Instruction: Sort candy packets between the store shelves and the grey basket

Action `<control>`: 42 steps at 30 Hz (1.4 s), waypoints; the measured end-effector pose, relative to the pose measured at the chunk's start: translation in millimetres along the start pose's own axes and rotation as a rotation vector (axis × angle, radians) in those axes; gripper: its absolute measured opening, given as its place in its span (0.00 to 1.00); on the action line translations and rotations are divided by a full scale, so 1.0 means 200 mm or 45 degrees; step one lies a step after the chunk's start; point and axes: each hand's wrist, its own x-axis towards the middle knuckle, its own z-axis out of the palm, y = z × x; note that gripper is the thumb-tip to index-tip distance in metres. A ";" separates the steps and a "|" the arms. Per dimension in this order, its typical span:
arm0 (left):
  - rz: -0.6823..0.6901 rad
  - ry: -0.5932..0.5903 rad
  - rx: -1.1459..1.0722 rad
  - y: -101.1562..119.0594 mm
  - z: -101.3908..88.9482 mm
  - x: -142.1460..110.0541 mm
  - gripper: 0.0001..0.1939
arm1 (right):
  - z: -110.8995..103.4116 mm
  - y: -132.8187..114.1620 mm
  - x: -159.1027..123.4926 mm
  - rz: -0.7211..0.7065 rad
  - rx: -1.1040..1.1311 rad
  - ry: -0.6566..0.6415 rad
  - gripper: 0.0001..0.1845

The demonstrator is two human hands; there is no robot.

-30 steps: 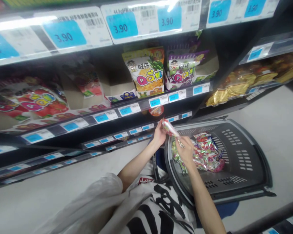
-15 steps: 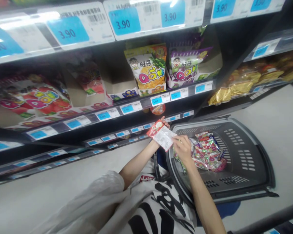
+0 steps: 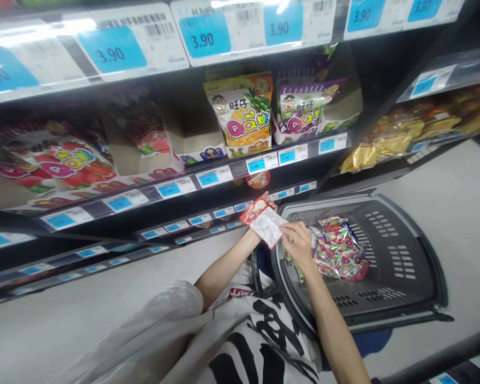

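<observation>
A small red and white candy packet lies between my two hands, its silvery-white printed side facing up. My left hand is underneath and behind it, with only the fingertips showing past its upper edge. At the packet's right corner, my right hand pinches the edge between thumb and fingers. Just to the right is a dark grey shopping basket, and several shiny, colourful candy packets are piled inside it.
A shelf ahead carries red candy bags, a yellow candy bag and a purple candy bag in cardboard trays. Price labels line the shelf edges. Gold-wrapped packages sit on another shelf at right.
The packet and both hands stay almost in place. My right hand has shifted very slightly left along the packet's edge.
</observation>
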 end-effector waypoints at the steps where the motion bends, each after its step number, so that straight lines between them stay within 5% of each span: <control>1: -0.019 -0.022 -0.055 0.00 0.00 0.00 0.14 | 0.00 0.00 0.00 0.002 0.010 -0.007 0.15; 5: -0.061 -0.104 -0.197 0.00 0.00 -0.01 0.18 | 0.00 -0.01 0.01 0.001 0.057 -0.051 0.15; 13: -0.077 -0.019 -0.103 0.00 -0.02 0.00 0.14 | 0.00 -0.03 0.00 0.107 0.125 -0.171 0.17; 17: -0.032 0.038 -0.148 -0.03 0.00 0.03 0.10 | 0.03 -0.02 0.00 0.709 0.371 0.141 0.11; 20: 0.021 -0.034 -0.078 -0.06 0.02 0.04 0.07 | 0.04 0.01 0.02 1.265 0.741 0.423 0.19; 24: 0.031 -0.027 0.058 -0.07 0.02 0.04 0.10 | 0.04 0.06 0.03 1.575 1.044 0.533 0.25; 42: -0.025 0.053 0.071 -0.08 0.01 0.05 0.09 | 0.02 0.04 0.04 1.580 1.045 0.460 0.27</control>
